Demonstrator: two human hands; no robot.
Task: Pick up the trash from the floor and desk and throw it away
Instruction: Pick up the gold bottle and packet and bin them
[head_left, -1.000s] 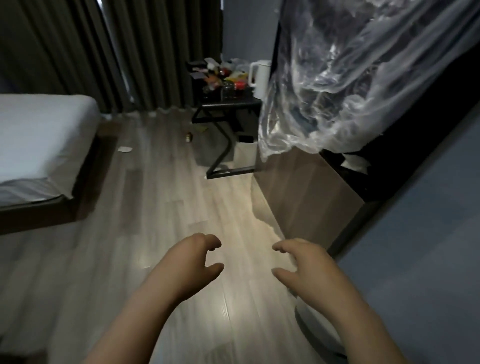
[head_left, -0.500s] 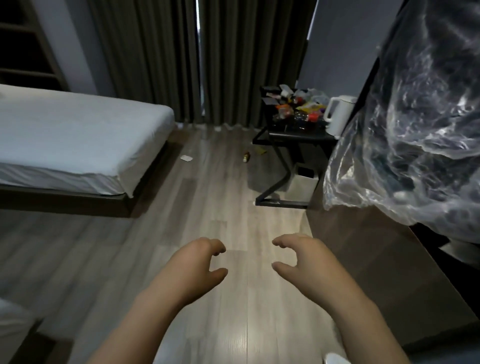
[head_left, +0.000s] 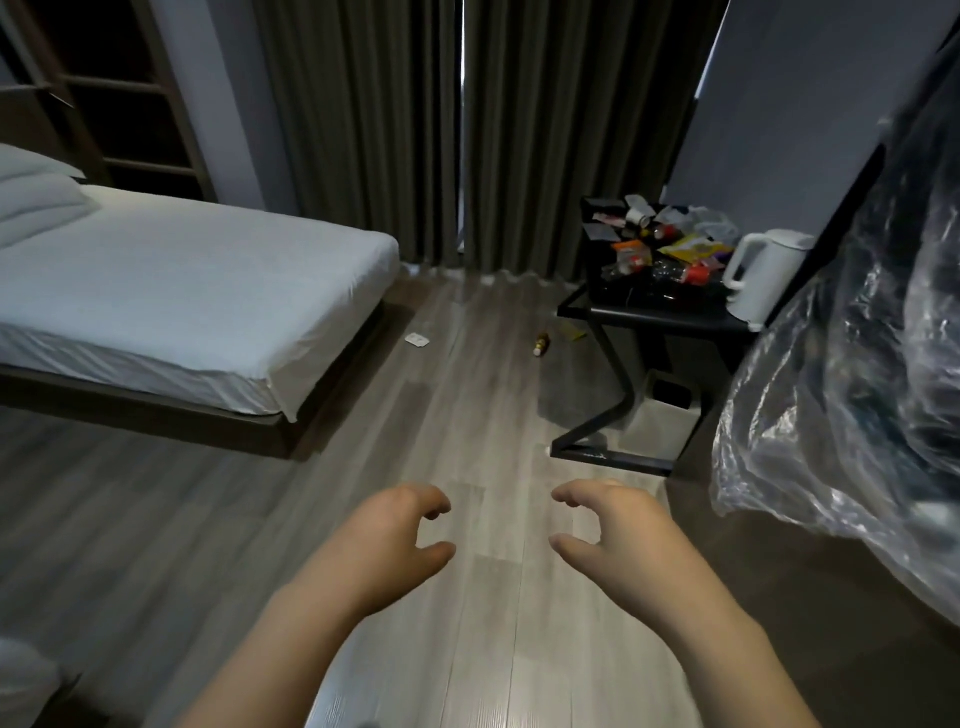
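- Small bottle (head_left: 541, 345) lying on its side on the wooden floor (head_left: 467, 426), near the front leg of the black desk (head_left: 649, 317), long axis running toward and away from the camera and leaning slightly left at the near end; too small to tell which end carries the cap
- Yellow wrapper (head_left: 571, 332) flat on the floor just beside the bottle, under the desk edge
- White scrap (head_left: 417, 340) flat on the floor near the foot of the bed (head_left: 197, 291), well apart from the bottle
- Heap of wrappers, cups and bottles (head_left: 660, 249) piled on the desk top, next to a white kettle (head_left: 758, 275)
- Pale bin (head_left: 665, 410) on the floor under the desk, opening upward
- Left hand (head_left: 384, 545) and right hand (head_left: 618, 540) held out low in front, side by side, fingers curled but slack, grasping nothing, well short of any trash
- Clear plastic sheeting (head_left: 841, 405) draped at the right edge
- Step in hand, as a judgement: walking up to the floor litter; best done by closing in on the bottle, crouching, then pinching across its narrow width rather than end to end, so no rolling away; flat scraps likely needing a fingertip slide to lift an edge
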